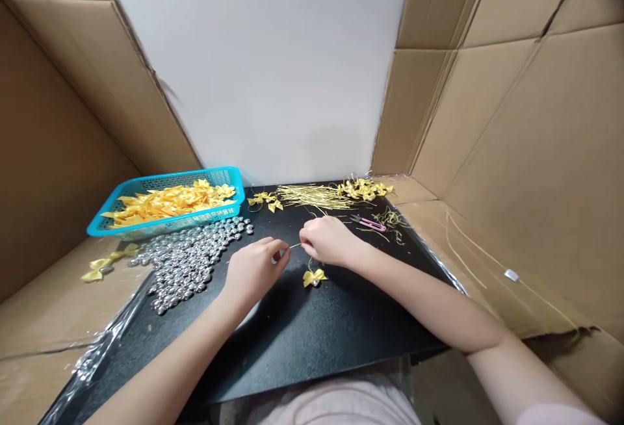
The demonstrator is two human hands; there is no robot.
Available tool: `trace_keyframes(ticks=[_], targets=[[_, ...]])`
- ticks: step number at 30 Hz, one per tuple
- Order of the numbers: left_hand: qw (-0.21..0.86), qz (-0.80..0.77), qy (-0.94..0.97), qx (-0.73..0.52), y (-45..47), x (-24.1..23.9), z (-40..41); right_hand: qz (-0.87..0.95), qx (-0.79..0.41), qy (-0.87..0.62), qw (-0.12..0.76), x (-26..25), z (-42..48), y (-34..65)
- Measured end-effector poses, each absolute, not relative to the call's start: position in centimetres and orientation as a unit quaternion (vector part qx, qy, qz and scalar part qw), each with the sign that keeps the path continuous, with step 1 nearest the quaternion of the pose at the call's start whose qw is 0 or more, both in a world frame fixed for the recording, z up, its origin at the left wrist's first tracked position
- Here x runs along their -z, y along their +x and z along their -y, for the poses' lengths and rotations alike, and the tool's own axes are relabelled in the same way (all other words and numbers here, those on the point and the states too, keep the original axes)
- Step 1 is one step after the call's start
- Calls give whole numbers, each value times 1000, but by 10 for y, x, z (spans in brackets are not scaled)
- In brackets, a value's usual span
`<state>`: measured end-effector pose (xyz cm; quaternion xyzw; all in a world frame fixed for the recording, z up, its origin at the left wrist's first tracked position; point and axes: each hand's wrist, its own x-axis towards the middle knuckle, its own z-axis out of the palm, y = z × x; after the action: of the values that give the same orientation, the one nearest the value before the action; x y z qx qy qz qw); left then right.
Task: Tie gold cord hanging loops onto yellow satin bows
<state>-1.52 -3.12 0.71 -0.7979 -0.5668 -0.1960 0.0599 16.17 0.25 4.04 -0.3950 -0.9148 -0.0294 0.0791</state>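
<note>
My left hand (256, 268) is closed in a pinch on a small silver bell and one end of a thin gold thread (294, 245). My right hand (327, 240) is closed on the other end of that thread, just right of the left hand. Both hover low over the black board (312, 340). A small yellow ribbon bow (314, 277) with a bell lies on the board right below my right hand. A heap of silver bells (188, 257) lies to the left of my left hand.
A blue basket (168, 203) of yellow bows stands at the back left. Gold threads (312, 196), finished bows (363, 188) and pink snips (368, 221) lie at the back. One loose bow (102, 265) rests on the cardboard at left. Cardboard walls enclose both sides.
</note>
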Motion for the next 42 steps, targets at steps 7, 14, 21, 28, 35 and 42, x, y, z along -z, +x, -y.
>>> trace_keyframes(ticks=[7,14,21,28,35,42], targets=[[-26,588,-774,234,-20,-6,25,897,6,-439,62,-34,-7,164],[-81,590,-757,269,-24,-3,20,870,-32,-488,60,-37,-7,165],[-151,583,-736,308,-25,-1,18,837,-116,-518,135,-31,-12,165],[-248,576,-689,364,-25,3,16,765,-316,-486,280,-20,-24,163],[-317,550,-645,426,-23,7,15,631,-500,-420,419,-15,-26,155],[-373,542,-611,441,-19,6,16,538,-561,-393,491,-11,-19,148]])
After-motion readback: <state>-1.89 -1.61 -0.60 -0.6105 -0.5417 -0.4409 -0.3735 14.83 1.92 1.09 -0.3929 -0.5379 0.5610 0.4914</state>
